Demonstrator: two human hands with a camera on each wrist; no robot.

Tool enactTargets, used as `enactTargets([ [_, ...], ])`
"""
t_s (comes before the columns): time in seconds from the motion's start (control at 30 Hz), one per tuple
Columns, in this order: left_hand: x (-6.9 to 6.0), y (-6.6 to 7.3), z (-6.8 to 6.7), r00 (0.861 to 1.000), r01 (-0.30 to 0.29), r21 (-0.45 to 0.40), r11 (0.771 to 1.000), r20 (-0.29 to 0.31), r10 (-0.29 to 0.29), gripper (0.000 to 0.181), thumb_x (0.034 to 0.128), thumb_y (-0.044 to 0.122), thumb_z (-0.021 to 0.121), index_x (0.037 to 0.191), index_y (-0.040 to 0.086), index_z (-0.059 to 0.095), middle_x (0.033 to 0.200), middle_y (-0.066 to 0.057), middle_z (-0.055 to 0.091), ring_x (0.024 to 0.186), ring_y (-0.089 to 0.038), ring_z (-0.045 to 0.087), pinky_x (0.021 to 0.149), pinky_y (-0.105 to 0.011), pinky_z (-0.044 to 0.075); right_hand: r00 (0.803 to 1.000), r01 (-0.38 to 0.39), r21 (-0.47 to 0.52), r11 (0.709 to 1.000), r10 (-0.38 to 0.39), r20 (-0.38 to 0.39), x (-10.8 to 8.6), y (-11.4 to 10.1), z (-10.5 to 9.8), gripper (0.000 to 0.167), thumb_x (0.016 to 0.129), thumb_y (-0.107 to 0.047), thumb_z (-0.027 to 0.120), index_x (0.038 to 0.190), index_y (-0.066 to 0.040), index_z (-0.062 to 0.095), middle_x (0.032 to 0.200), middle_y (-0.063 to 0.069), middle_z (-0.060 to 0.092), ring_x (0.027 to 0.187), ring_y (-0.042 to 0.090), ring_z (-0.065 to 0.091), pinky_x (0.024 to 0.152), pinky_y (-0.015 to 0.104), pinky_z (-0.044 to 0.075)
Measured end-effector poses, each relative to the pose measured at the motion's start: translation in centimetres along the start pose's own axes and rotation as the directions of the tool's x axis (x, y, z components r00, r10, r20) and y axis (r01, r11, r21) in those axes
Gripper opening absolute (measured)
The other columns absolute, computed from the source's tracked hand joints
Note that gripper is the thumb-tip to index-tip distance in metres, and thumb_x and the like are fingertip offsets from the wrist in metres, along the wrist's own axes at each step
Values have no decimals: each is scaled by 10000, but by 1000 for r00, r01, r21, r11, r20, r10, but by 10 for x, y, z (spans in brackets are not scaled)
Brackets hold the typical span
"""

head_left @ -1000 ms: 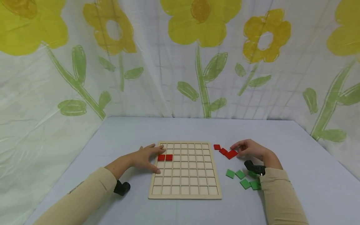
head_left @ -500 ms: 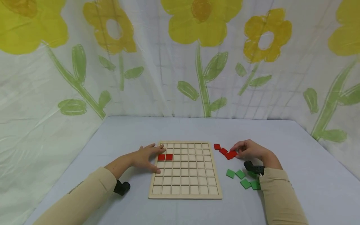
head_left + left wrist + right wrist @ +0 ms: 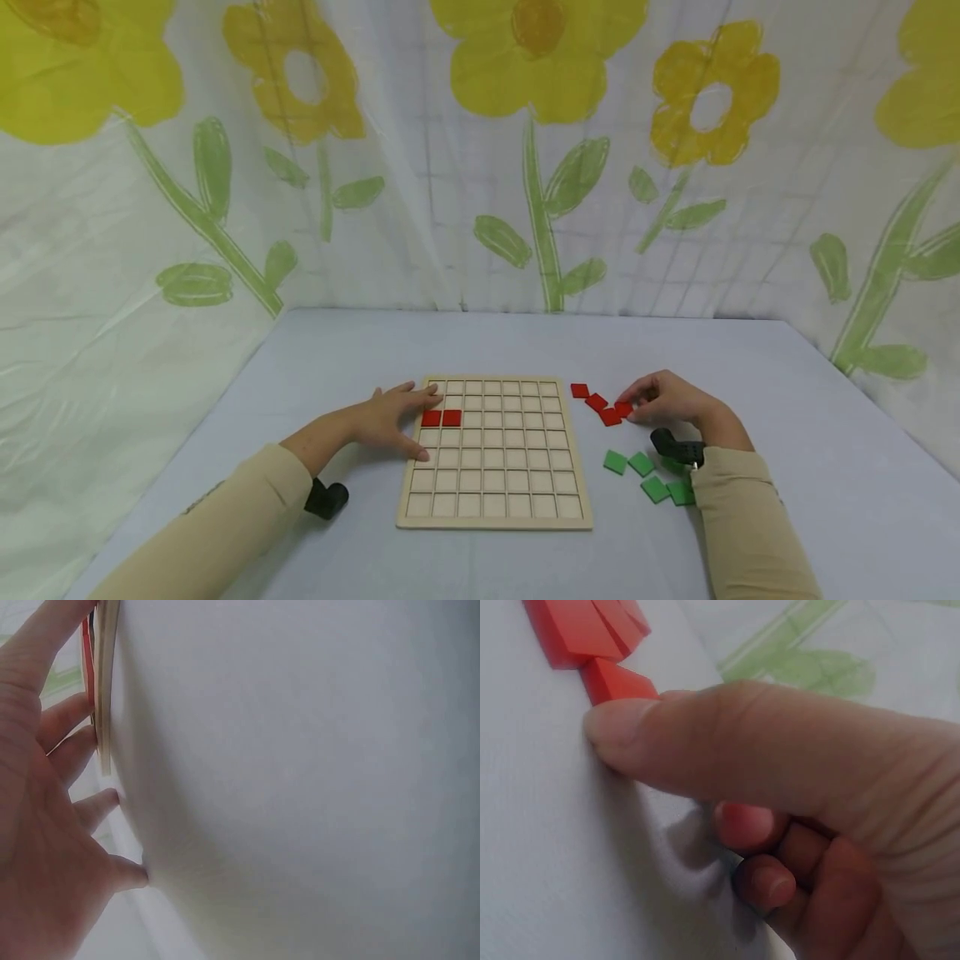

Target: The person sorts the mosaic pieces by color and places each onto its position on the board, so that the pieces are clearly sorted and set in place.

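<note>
A wooden grid board (image 3: 495, 460) lies flat on the table, with two square red tiles (image 3: 452, 418) side by side in its left columns. My left hand (image 3: 384, 419) rests at the board's left edge, fingers spread. In the left wrist view, fingertips touch the board's side (image 3: 107, 690). Right of the board, my right hand (image 3: 671, 399) pinches a red tile (image 3: 624, 409) between thumb and fingers; the right wrist view shows part of that tile (image 3: 615, 682) beyond the thumb. Beside it lie more red tiles (image 3: 596, 402) in a loose diagonal row.
Several green tiles (image 3: 655, 489) lie scattered near the right forearm, some partly hidden by the wrist camera (image 3: 677, 447). The pale table (image 3: 360, 342) ends at a curtain (image 3: 420, 250) printed with yellow flowers.
The red tile at my right fingertips has shifted slightly right, apart from the red tile next to it. My left hand and the board stay in place.
</note>
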State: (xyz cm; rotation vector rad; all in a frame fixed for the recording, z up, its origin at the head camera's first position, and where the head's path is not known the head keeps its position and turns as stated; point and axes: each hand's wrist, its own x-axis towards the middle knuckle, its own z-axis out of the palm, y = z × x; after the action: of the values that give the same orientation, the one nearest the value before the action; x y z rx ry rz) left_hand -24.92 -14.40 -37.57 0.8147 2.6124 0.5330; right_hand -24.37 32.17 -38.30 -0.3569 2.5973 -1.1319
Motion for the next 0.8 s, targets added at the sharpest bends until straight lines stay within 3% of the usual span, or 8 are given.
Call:
enactTargets([
  [0.3, -1, 1, -1, 1000, 16, -8, 1000, 2, -16, 870, 687, 521, 761, 1424, 243, 393, 1550, 29, 240, 1448, -345, 60, 1089, -664, -37, 999, -25, -39, 999, 24, -45, 3, 2, 2, 314, 767, -178, 756, 1011, 9, 695, 672, -22, 504, 654, 115, 463, 558, 215, 377],
  [0.53, 0, 3, -2, 1000, 16, 0, 1000, 6, -16, 866, 697, 503, 761, 1429, 237, 384, 1548, 30, 244, 1451, -333, 59, 1092, -660, -31, 999, 20, -19, 1000, -20, -29, 2, 1, -1, 332, 784, -158, 735, 1040, 44, 670, 742, -4, 558, 681, 97, 475, 593, 216, 412],
  [0.8, -2, 3, -2, 1000, 9, -2, 1000, 6, -9, 866, 698, 504, 759, 1428, 223, 388, 1549, 26, 243, 1451, -333, 61, 1091, -663, -20, 998, 46, -31, 998, -47, -30, 6, -13, -6, 314, 801, -173, 720, 1040, 23, 671, 691, -3, 570, 636, 104, 495, 576, 240, 424],
])
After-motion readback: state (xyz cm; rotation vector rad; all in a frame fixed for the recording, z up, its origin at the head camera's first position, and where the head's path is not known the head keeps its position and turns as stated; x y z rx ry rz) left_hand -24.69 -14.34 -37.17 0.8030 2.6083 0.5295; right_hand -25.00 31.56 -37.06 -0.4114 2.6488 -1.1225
